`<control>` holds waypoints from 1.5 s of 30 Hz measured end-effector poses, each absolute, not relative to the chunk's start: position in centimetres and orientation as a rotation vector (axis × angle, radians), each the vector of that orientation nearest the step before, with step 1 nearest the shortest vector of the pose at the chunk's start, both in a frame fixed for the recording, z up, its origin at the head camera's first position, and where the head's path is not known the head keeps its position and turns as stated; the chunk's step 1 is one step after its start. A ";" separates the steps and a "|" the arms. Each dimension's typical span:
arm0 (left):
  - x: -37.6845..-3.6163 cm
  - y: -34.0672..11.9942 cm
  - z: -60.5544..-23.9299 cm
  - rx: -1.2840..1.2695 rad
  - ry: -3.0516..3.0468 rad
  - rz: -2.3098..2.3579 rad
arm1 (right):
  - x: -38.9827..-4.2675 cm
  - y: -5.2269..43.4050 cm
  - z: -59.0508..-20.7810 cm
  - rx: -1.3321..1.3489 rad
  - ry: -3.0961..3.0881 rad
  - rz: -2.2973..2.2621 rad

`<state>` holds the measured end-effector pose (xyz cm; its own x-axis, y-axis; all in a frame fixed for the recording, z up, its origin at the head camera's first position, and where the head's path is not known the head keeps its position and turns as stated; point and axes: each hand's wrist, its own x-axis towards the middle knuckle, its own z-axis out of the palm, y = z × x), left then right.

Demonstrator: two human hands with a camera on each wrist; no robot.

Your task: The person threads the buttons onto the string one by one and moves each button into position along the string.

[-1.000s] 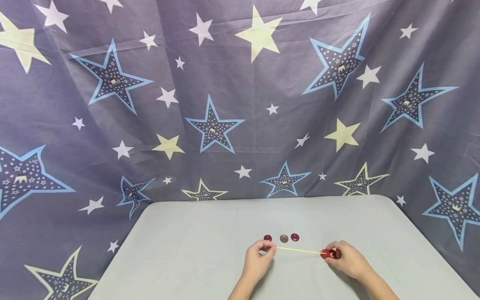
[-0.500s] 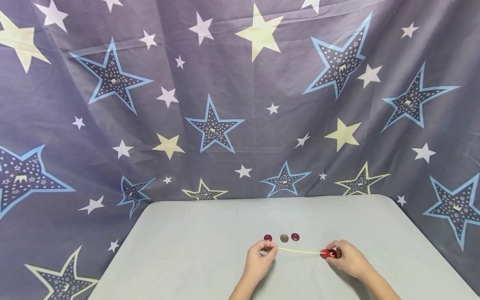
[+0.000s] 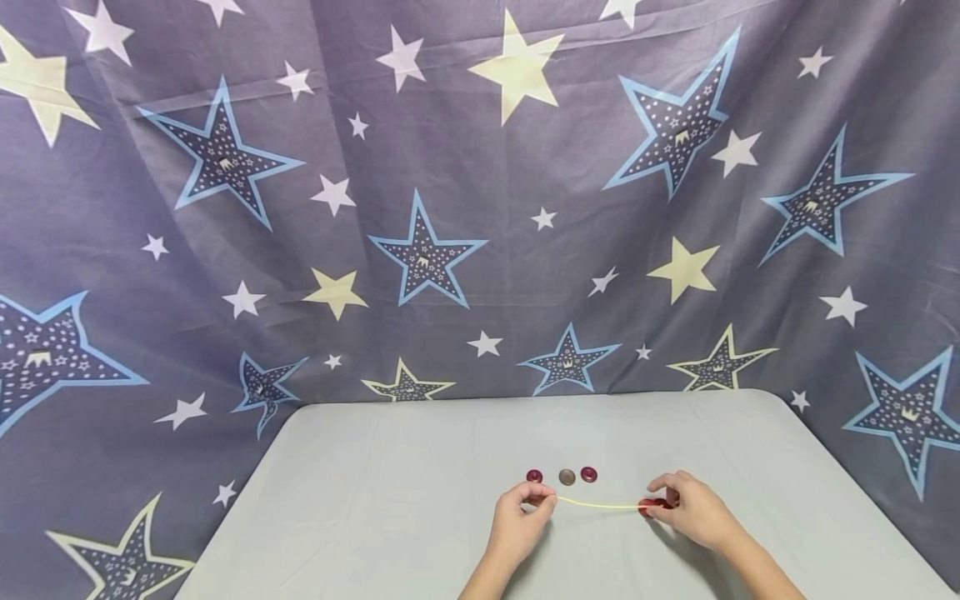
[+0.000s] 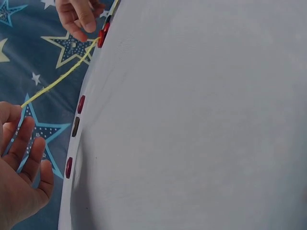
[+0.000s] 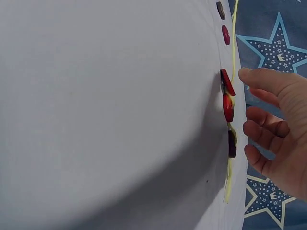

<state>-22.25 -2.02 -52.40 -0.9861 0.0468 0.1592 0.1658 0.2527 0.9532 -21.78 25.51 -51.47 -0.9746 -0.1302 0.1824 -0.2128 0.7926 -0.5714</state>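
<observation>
Thumb and forefinger of my left hand (image 3: 517,523) pinch one end of a yellow string (image 3: 600,505), which sags slightly to the right. Threaded along it are red buttons (image 5: 229,106) and a dark button (image 5: 232,143), with a loose tail of string beyond them. My right hand (image 3: 699,512) hovers right beside these buttons, its fingers loosely bent and apart from them in the right wrist view (image 5: 283,124). In the head view, this hand partly hides the threaded buttons.
Behind the left hand, a dark red button (image 3: 534,476), a brown button (image 3: 567,477) and another dark red button (image 3: 588,474) lie in a row on the pale-covered table (image 3: 375,500). A star-patterned curtain (image 3: 465,167) hangs behind the table.
The right hand has let go of the threaded buttons and its fingers have spread. The string, taut earlier, now sags a little. The left hand keeps its pinch.
</observation>
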 end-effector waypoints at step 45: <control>-22.3 -2.1 -52.8 -0.244 -2.394 -1.848 | -22.3 19.8 -49.5 0.500 -2.751 1.184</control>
<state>-22.28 -2.05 -52.84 -0.9813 0.0615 0.1823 0.1919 0.2472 0.9498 -22.29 19.83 -49.55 -0.9404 -0.2567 0.2231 -0.3385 0.6428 -0.6872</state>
